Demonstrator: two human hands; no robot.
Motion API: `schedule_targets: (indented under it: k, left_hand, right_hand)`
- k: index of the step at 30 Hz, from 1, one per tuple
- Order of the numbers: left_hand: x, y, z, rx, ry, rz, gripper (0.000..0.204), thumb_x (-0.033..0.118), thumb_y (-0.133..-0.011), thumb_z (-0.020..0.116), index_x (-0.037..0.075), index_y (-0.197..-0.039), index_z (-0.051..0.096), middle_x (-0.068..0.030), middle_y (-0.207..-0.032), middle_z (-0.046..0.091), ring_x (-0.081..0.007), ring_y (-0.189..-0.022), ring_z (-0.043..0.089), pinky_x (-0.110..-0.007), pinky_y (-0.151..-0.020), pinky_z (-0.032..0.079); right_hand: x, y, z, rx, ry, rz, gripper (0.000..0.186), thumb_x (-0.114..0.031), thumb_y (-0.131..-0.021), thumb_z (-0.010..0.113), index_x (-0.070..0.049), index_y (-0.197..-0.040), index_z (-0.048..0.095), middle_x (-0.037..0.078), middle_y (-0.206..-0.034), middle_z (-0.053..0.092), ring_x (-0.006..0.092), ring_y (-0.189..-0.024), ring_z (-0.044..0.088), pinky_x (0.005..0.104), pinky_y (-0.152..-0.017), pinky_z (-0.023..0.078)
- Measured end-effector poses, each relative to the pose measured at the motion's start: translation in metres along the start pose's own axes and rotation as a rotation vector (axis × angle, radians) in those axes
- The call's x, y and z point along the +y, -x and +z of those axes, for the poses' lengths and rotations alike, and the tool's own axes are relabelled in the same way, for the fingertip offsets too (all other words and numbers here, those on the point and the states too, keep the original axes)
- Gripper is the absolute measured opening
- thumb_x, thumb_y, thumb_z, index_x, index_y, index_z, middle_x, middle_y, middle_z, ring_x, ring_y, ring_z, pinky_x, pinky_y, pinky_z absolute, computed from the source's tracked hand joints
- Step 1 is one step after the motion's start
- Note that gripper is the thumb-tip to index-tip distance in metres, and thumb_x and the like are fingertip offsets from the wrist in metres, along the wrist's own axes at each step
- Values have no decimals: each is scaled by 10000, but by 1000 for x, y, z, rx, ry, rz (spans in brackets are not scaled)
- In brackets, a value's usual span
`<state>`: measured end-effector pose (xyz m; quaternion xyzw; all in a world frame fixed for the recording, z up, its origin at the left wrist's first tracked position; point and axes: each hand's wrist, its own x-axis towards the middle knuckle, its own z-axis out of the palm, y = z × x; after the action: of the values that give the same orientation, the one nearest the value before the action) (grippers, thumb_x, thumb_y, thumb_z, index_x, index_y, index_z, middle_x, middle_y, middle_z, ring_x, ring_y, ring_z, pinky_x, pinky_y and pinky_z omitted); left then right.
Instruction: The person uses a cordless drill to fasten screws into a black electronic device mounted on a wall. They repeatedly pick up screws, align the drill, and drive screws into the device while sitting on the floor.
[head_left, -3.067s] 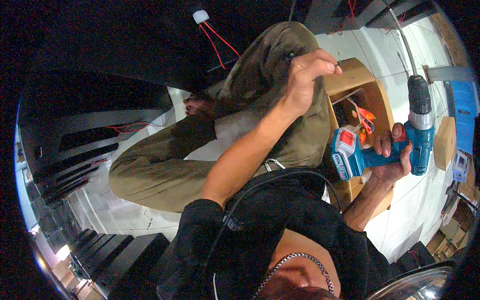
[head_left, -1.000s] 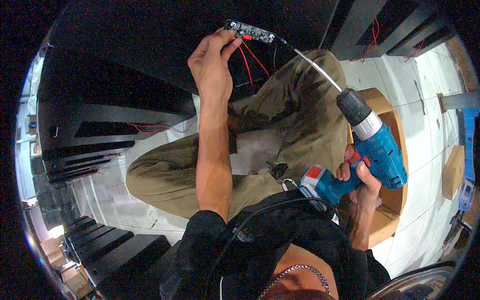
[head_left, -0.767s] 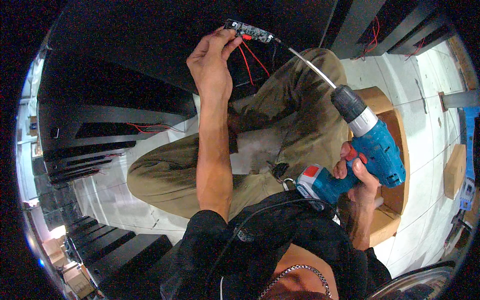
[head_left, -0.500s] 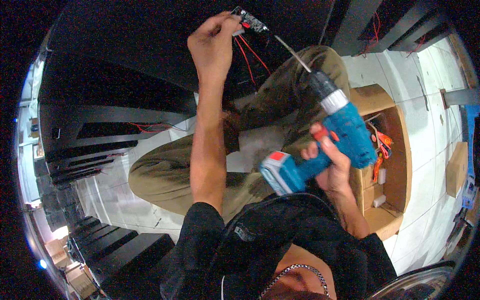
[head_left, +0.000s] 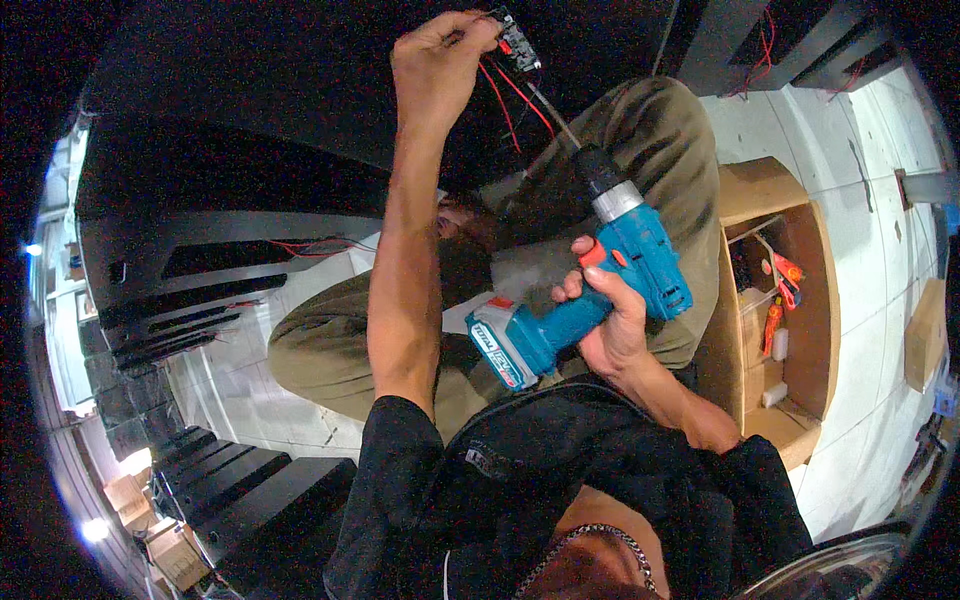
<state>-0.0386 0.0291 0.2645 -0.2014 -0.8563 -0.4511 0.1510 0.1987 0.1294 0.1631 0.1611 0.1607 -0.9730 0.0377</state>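
High at the centre, my left hand [head_left: 442,65] pinches a small dark circuit board [head_left: 518,42] with a red part on it, against a black panel [head_left: 280,70]. Two red wires [head_left: 510,115] hang just beneath the board. My right hand [head_left: 610,315] is closed round the handle of a teal and black cordless drill [head_left: 645,265], its thumb near the red trigger. The long thin bit [head_left: 555,117] points up and left, its tip close to the board's lower end; I cannot tell whether they touch. My crossed legs [head_left: 660,130] in olive trousers lie under both arms.
An open cardboard box [head_left: 820,360] with orange-handled tools [head_left: 775,320] is on the white tiled floor [head_left: 860,300] at right, near a flat brown block [head_left: 925,340]. Black slatted panels [head_left: 200,260] with red wires stand left, lower left and upper right. Stacked cartons [head_left: 175,555] sit at lower left.
Earlier the drill was further right, over the box; it has swung left and up, uncovering the box's contents. My left hand, with the board, has risen slightly and moved right.
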Motion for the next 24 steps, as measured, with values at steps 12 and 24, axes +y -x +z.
schedule_targets:
  k: [12,24]
  left_hand:
    - [-21,5,2,-39,465,20,247,153,-884,529,-51,-923,663,-147,-971,652,-244,-913,652,-372,-830,561]
    - [-36,-1,4,22,681,-82,189,121,-883,577,-51,-926,641,-167,-941,661,-257,-883,656,-414,-815,567]
  right_hand:
    - [-28,53,-9,102,153,-58,372,-145,-801,613,-31,-1127,475,57,-706,545,160,-704,537,332,-735,453]
    - [-29,55,-11,49,175,-37,379,-141,-802,621,-4,-1124,476,65,-721,578,170,-710,568,312,-705,463]
